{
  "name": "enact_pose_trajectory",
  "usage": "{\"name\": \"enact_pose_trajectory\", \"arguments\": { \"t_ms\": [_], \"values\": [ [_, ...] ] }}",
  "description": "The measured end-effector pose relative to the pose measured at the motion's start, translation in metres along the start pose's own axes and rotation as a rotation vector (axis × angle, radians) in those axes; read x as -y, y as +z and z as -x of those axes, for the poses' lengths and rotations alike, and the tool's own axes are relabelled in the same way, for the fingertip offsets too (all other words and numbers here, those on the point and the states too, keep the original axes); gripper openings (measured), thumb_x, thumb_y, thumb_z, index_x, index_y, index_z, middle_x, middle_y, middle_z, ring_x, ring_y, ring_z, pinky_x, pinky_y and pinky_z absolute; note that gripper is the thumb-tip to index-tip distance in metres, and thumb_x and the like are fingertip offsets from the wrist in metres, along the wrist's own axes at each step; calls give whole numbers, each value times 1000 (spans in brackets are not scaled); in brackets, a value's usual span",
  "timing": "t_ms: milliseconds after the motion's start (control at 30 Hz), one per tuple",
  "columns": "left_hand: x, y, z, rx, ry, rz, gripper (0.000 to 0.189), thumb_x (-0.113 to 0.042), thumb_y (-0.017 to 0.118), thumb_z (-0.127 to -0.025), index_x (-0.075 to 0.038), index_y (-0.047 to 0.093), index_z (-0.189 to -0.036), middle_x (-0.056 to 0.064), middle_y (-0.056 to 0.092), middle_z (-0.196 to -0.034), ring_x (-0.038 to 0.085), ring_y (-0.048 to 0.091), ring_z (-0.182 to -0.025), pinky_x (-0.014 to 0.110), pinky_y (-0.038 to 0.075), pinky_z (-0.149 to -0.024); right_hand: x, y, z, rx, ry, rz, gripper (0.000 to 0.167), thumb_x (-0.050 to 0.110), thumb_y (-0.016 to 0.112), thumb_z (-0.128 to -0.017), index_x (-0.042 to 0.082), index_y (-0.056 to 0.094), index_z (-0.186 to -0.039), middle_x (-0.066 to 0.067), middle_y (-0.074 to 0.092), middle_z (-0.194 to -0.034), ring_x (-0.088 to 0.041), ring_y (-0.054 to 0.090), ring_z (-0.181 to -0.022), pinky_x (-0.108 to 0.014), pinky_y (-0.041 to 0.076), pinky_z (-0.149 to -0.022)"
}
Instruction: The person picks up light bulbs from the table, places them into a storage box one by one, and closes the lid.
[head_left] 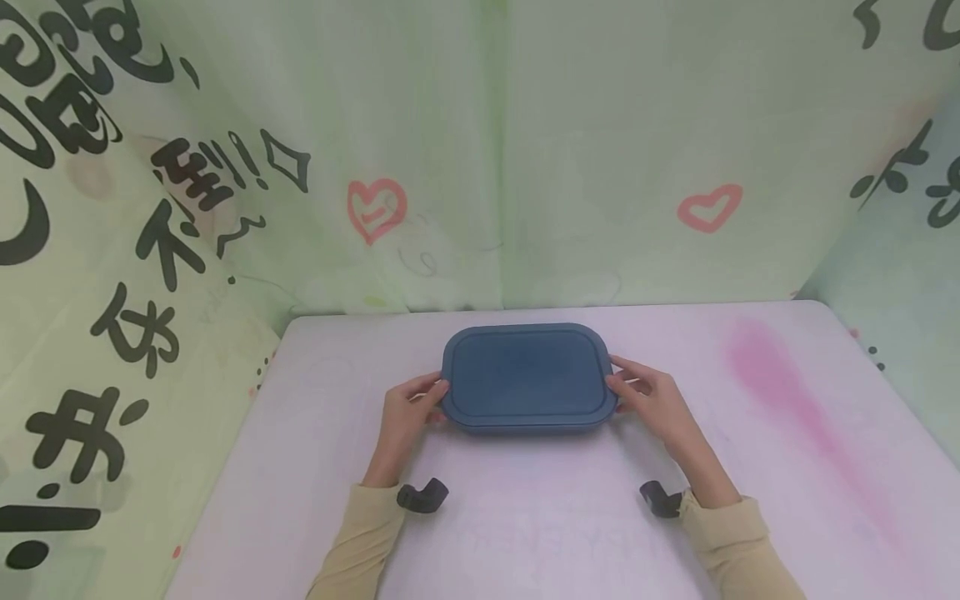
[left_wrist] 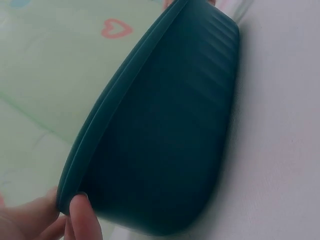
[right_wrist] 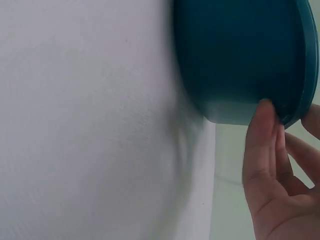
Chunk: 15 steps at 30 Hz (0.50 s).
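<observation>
A dark blue rectangular lunch box (head_left: 528,375) with rounded corners and a flat lid is in the middle of the head view, close over the table. At its left end, my left hand (head_left: 405,410) pinches the rim between thumb and fingers. The right hand (head_left: 657,403) grips the opposite short end the same way. From the left wrist, the box's long side (left_wrist: 165,125) shows ridges toward its far end, and the left fingertips (left_wrist: 85,220) lie at the lid's edge. In the right wrist view the right fingertips (right_wrist: 265,112) press just beneath the rim.
The pale table (head_left: 525,517) carries a pink smear (head_left: 780,383) on its right side. Behind it hangs a green cloth (head_left: 600,125) with red hearts, and black writing covers the left side. A black wrist mount (head_left: 423,496) sits at each sleeve cuff.
</observation>
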<state>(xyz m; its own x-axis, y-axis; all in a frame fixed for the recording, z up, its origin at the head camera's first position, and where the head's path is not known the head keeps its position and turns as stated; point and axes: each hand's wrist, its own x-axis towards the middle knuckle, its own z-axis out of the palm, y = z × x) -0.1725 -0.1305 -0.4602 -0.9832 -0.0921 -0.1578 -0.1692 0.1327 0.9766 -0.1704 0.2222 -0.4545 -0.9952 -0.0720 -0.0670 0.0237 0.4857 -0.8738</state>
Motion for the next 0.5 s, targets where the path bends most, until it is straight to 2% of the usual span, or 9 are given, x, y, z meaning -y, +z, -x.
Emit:
{"name": "enact_pose_trajectory", "arguments": {
  "t_ms": [133, 300, 500],
  "values": [
    [16, 0, -10, -5, -11, 8, 37, -14, 69, -93, 1, 65, -126, 17, 69, -106, 10, 64, -65, 37, 59, -69, 0, 1, 0, -1, 5, -9, 61, 34, 61, -99, 3, 44, -148, -23, 62, -121, -7, 67, -82, -25, 56, -78],
    [16, 1, -8, -16, 2, -4, 35, -16, 69, -93, -1, 67, -125, 17, 70, -106, 12, 64, -64, 29, 58, -65, -1, 2, -1, -4, 14, -18, 60, 33, 60, -99, 3, 44, -148, -24, 61, -120, -7, 66, -81, -24, 57, -76],
    [15, 2, -8, -22, -4, 3, 33, -15, 69, -93, -3, 68, -123, 16, 70, -101, 13, 65, -64, 28, 57, -62, -4, 5, 0, -11, 8, -15, 59, 33, 58, -100, 2, 43, -148, -26, 62, -117, -11, 67, -79, -28, 58, -74]
  ]
}}
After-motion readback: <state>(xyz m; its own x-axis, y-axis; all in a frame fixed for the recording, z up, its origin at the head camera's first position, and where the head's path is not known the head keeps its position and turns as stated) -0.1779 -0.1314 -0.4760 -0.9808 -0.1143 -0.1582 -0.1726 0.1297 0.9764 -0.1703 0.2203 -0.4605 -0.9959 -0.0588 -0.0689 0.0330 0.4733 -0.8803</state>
